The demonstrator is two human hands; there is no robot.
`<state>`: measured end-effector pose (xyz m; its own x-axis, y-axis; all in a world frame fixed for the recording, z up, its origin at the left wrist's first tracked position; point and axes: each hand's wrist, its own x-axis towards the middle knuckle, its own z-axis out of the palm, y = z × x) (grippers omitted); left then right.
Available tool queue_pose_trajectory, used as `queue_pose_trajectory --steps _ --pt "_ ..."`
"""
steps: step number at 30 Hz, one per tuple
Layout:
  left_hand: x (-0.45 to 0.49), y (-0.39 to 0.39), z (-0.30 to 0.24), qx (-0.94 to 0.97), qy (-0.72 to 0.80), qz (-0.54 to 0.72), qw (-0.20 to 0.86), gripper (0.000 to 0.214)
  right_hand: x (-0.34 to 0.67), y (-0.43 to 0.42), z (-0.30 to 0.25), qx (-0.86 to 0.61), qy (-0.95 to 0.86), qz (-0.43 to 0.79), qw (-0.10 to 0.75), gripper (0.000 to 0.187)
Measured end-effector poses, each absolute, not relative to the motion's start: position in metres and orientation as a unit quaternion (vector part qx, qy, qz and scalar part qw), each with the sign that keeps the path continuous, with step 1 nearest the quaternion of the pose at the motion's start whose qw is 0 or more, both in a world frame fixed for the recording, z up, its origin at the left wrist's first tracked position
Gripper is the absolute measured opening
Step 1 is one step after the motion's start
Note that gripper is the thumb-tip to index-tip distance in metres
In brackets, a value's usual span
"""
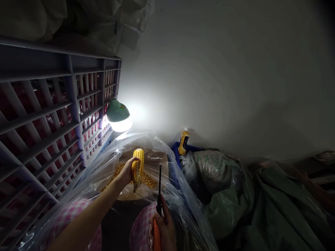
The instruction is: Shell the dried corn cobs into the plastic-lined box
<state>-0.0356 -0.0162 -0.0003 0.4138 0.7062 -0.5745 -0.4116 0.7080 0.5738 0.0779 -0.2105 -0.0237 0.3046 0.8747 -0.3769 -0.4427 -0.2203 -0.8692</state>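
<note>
My left hand (pixel 127 172) is closed around a yellow corn cob (pixel 138 168), held upright over a cardboard box (pixel 154 156) lined with clear plastic. Loose yellow kernels (pixel 146 178) lie in the box under the cob. My right hand (pixel 164 227) grips the orange handle of a screwdriver (pixel 158 195), whose dark shaft points up and away toward the cob. The tip stands just right of the cob, not touching it. Pink checked cloth covers my knees at the bottom edge.
A tall slatted plastic crate (pixel 52 115) stands on the left, with a lit lamp (pixel 118 115) hanging from it. A yellow bottle (pixel 183 141) stands by the white wall. Grey-green sacks (pixel 227 188) pile up on the right. Another person's arm (pixel 314 190) shows at far right.
</note>
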Motion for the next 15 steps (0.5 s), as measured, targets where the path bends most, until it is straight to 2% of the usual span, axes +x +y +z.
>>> queue_pose_trajectory --steps 9,15 --pt "-0.0357 -0.0142 -0.004 0.176 0.404 0.344 0.829 0.031 0.0849 -0.2065 -0.0357 -0.59 -0.265 0.466 0.604 0.068" --pt "-0.0352 -0.0136 -0.0088 0.192 0.394 0.325 0.838 0.029 0.0799 -0.2055 -0.028 -0.58 -0.263 0.461 0.618 0.068"
